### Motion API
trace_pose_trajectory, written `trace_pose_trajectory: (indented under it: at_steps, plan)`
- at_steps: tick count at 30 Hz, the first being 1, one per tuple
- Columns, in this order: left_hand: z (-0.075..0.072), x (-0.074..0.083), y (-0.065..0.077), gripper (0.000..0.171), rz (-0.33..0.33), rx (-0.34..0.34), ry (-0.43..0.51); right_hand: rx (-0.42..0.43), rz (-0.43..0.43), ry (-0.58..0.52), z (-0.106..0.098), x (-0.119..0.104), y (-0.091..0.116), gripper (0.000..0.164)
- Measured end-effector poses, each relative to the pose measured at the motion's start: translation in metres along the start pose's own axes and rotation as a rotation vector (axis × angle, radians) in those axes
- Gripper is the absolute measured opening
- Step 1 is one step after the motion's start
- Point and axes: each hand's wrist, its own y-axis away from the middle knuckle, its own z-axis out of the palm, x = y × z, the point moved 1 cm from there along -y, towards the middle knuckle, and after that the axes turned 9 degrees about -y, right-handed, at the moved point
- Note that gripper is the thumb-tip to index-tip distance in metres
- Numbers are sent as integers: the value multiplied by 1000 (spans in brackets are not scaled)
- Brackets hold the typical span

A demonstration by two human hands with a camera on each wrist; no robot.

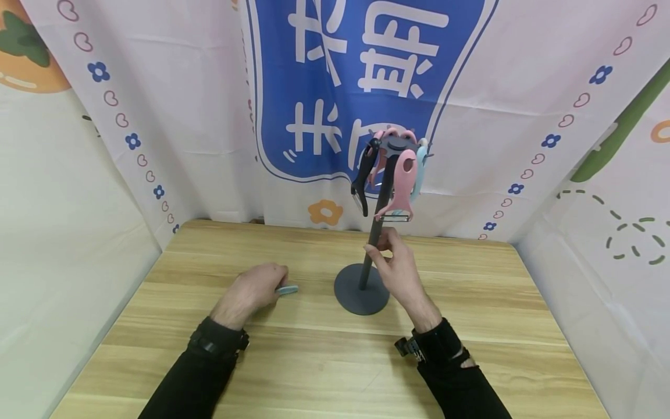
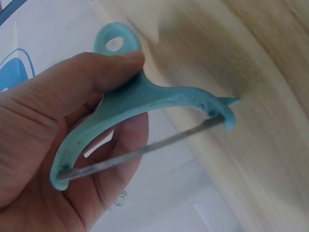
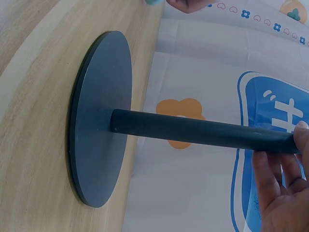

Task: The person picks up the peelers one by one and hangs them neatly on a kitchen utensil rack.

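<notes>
My left hand (image 1: 255, 291) pinches a light-blue Y-shaped peeler (image 2: 130, 99) between thumb and fingers, low over the table left of the stand. In the left wrist view its looped handle end points up and its metal blade (image 2: 145, 150) spans the fork. My right hand (image 1: 399, 270) grips the post (image 3: 207, 130) of a dark grey stand, thumb on one side and fingers on the other. The stand's round base (image 1: 361, 297) rests on the table. Around its top hang a black peeler (image 1: 364, 174), a pink peeler (image 1: 404, 183), a light-blue peeler (image 1: 420, 169) and other pink handles.
The wooden table (image 1: 314, 361) reaches back to a printed cloth (image 1: 209, 145) with a blue panel that hangs just behind the stand. White cloth walls rise on the left and right sides.
</notes>
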Motion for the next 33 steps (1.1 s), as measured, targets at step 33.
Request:
trace_pose_trajectory:
  at_steps: [33]
  plan:
    - [-17, 15, -11, 23, 49, 715, -69, -3, 3, -11, 0, 1, 0, 33]
